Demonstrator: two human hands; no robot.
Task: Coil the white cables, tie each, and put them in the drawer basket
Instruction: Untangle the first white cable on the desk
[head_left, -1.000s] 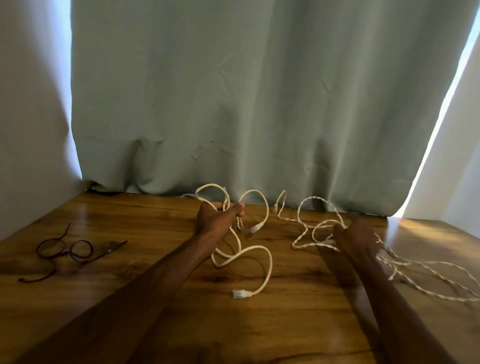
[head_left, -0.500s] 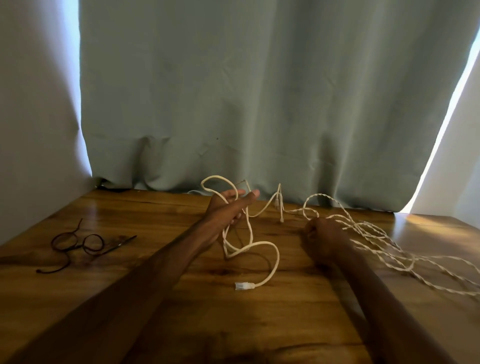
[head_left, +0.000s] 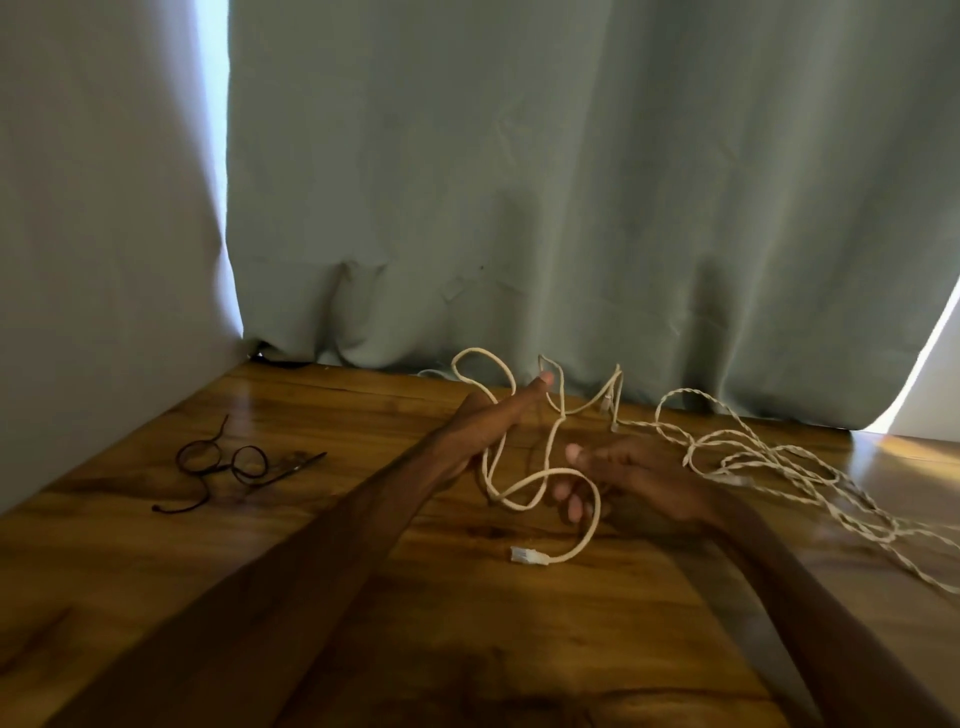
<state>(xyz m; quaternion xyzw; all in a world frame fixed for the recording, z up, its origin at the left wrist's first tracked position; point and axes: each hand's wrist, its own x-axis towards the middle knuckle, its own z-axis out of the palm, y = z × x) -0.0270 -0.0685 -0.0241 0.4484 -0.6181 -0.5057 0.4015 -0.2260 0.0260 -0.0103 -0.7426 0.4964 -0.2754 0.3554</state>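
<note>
Dark wire ties (head_left: 228, 465), wooden table (head_left: 363, 597), curtain (head_left: 571, 208)

The smooth cable (head_left: 540, 480) looped by the left hand (head_left: 488, 421) is seen as plain cream-white, no pattern, and its plug (head_left: 522, 555) is a cleaner white. The other cable (head_left: 779, 462), off to the right of the right hand (head_left: 634, 483), is the same cream shade, but a twisted rope-like pattern is shown all along it. The surface (head_left: 363, 597) under both hands is done in warm honey-brown wood, streaked with darker grain. A thin looped wire (head_left: 218, 462) left of the left hand is seen as near-black. Beyond the hands, the curtain (head_left: 571, 182) is coloured a plain muted grey-green, and the wall (head_left: 93, 208) further left is pale grey.
</note>
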